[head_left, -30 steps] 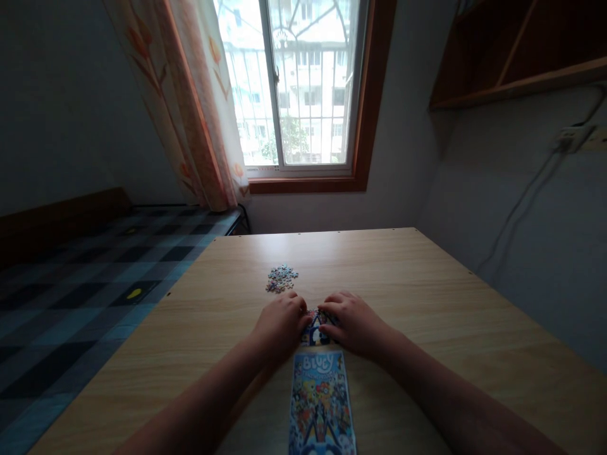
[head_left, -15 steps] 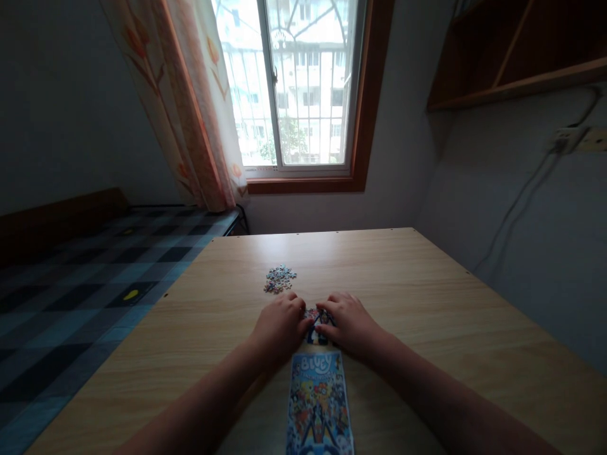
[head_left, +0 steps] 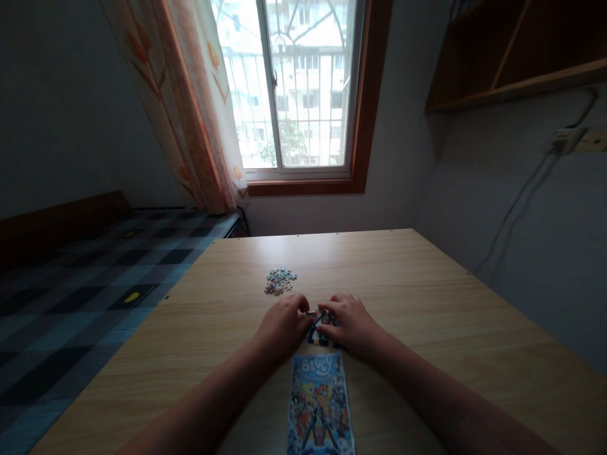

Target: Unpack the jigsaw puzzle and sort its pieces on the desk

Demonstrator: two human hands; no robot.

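Both of my hands rest on a wooden table [head_left: 427, 303], fingers curled over a small patch of joined jigsaw pieces [head_left: 320, 333]. My left hand [head_left: 283, 326] sits on its left side and pinches at its top edge. My right hand [head_left: 349, 322] covers its right side, fingertips pressed on the pieces. A little pile of loose puzzle pieces [head_left: 280, 280] lies farther away, to the left of my hands. A colourful printed reference picture [head_left: 320, 404] lies flat just in front of me, below the hands.
A bed with a checked blue and black cover [head_left: 90, 284] runs along the table's left edge. A window [head_left: 303, 82] with a flowered curtain [head_left: 190, 101] is behind the table. A wooden shelf [head_left: 512, 57] and a wall socket with cable [head_left: 566, 140] are on the right wall.
My hands have stayed on the joined pieces, the fingers shifting slightly closer together at the patch's top. The view has dipped a little.
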